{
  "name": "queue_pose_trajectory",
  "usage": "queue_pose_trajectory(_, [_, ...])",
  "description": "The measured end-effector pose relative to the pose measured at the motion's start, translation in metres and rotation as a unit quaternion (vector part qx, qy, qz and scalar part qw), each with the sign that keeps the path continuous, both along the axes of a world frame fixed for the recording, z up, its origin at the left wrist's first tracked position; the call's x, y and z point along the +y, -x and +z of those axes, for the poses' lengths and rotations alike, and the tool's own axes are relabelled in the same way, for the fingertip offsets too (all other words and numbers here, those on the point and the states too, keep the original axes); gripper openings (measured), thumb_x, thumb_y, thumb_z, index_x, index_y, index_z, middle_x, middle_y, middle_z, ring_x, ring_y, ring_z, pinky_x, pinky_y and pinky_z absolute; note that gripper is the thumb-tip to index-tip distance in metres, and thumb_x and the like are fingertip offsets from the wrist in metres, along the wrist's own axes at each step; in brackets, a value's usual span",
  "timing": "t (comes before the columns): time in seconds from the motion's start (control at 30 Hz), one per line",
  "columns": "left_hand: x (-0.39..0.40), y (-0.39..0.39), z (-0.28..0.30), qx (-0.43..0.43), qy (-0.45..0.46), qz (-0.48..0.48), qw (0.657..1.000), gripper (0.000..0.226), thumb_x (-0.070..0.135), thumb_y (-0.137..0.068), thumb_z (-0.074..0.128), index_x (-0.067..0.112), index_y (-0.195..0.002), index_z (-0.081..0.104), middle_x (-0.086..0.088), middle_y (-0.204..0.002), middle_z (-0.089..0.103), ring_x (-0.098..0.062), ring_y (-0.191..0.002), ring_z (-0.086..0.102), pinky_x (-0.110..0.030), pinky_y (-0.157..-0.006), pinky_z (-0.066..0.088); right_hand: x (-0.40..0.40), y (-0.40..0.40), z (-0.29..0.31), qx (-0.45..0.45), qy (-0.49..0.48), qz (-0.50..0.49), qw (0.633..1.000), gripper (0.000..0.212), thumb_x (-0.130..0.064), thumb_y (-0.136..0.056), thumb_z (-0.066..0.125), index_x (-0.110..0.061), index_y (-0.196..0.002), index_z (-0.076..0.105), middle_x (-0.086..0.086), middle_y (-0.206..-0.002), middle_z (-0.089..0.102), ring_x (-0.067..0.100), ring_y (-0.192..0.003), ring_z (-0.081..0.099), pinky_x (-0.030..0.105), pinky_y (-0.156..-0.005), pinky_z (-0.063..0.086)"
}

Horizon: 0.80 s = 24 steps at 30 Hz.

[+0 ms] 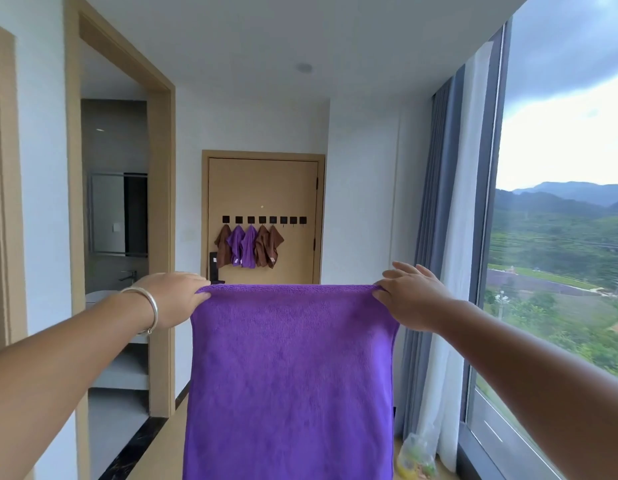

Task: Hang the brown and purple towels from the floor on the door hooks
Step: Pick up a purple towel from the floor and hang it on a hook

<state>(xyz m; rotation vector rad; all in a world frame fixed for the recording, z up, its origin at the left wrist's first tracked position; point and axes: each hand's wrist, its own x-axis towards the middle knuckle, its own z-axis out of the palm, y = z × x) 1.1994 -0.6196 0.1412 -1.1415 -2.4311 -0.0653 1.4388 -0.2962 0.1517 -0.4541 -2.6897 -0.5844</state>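
Purple towel (290, 375) — top corners pinched by both hands.

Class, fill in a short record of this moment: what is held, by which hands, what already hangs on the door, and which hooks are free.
held item: purple towel, spread out flat, hanging down
left hand: pinches the towel's top left corner
right hand: pinches the top right corner
door: closed, row of eight dark hooks
hung towels: five, brown, purple, purple, brown, brown from the left
free hooks: three at the right end
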Motion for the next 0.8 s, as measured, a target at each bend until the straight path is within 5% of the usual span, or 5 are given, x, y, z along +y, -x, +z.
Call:
queue_pose_trajectory(0.43, [0.033, 0.17, 0.015, -0.007, -0.011, -0.033, 0.999, 0.03, 0.036, -0.102, 0.031, 0.034, -0.076, 0.047, 0.014, -0.083, 0.054, -0.008, -0.083, 0.053, -0.027, -0.079, 0.044, 0.03, 0.176, 0.009, -0.011, -0.025, -0.028, 0.999, 0.041, -0.036, -0.103, 0.027, -0.032, -0.139, 0.046, -0.006, -0.139, 0.045, 0.027, -0.144, 0.017, 0.047, -0.116, 0.022])
queue_pose_trajectory(0.8, [0.1, 0.297, -0.004, -0.035, 0.004, -0.022, 0.999, 0.028, 0.038, -0.102, 0.032, 0.035, -0.075, 0.042, 0.015, -0.082, 0.049, -0.011, -0.082, 0.053, -0.022, -0.076, 0.041, 0.109, 0.32, -0.025, 0.007, 0.045, -0.025, 0.999, 0.04, -0.036, -0.103, 0.025, -0.035, -0.135, 0.048, -0.009, -0.139, 0.045, 0.021, -0.146, 0.015, 0.045, -0.117, 0.018])
